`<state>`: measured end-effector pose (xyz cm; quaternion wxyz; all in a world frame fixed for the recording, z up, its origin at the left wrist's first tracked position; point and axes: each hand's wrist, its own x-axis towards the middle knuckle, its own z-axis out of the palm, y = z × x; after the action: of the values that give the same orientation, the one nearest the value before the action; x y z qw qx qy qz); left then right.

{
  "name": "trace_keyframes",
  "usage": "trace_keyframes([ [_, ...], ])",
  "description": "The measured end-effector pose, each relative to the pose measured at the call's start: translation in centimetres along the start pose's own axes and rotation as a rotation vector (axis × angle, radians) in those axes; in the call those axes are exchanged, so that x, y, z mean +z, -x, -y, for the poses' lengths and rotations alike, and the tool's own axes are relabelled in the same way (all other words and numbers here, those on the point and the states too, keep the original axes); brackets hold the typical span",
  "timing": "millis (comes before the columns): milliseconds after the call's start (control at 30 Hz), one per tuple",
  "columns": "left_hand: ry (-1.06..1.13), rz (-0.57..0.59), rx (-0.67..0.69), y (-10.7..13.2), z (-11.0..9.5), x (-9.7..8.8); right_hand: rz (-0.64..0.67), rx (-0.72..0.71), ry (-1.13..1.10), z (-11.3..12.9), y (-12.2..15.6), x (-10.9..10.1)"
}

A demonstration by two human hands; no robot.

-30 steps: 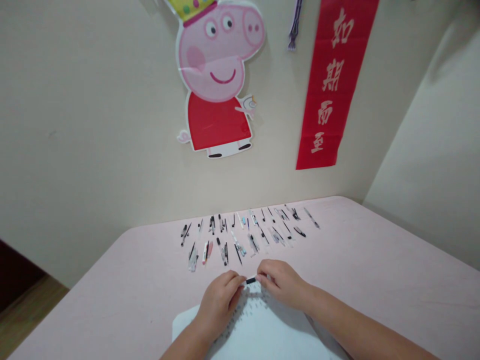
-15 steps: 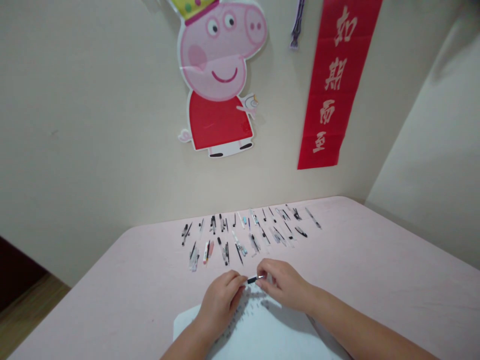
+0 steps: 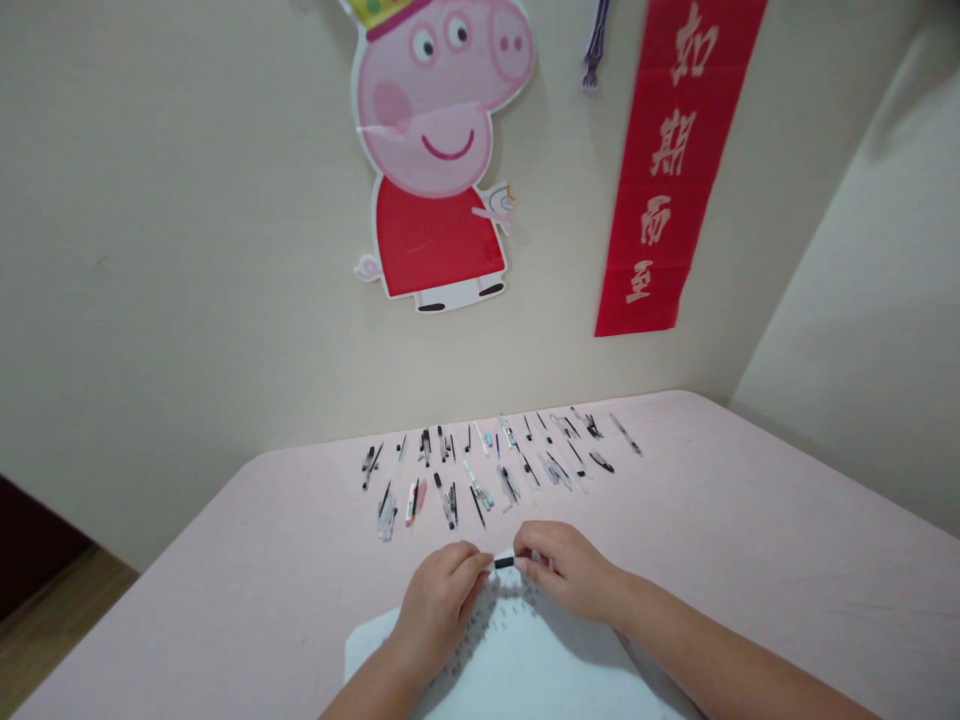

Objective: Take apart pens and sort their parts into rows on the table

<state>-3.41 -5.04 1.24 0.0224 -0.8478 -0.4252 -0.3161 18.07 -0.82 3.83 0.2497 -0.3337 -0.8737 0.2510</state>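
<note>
While both hands meet at lower centre of frame, short black piece (image 3: 504,562) spans gap between fingertips: left hand (image 3: 441,598) pinching left end, right hand (image 3: 567,568) pinching right. Shiny bit at right fingers, visible half-second ago, now covered. Ends hidden; perhaps pen part, too small to tell.

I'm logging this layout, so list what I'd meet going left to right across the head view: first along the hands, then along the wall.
Left hand → short black piece → right hand; then pig cutout → purple tassel → red banner.
</note>
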Motion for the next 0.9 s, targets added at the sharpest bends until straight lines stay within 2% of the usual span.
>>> trace_keyframes([
  [200, -0.003, 0.002, 0.009, 0.1, -0.1, 0.0, -0.006, -0.019, 0.008, 0.0, 0.1, 0.0],
  [367, 0.041, 0.023, -0.033, 0.0, -0.4, -0.2, -0.014, 0.029, -0.005, 0.0, 0.0, -0.1],
  [533, 0.151, 0.022, -0.203, -0.2, -0.3, -0.3, -0.104, 0.076, -0.069, -0.3, -0.3, -0.9],
  [667, 0.229, -0.005, -0.377, -0.3, -0.1, -0.5, -0.155, 0.023, -0.038, 0.3, -0.1, -1.5],
  [800, 0.379, -0.042, -0.494, -0.7, -0.4, -0.8, -0.06, -0.094, 0.048, 1.7, 0.5, -0.7],
  [900, 0.507, -0.041, -0.551, -1.2, -1.1, -1.1, 0.019, -0.111, 0.145, 2.7, 0.6, 0.3],
])
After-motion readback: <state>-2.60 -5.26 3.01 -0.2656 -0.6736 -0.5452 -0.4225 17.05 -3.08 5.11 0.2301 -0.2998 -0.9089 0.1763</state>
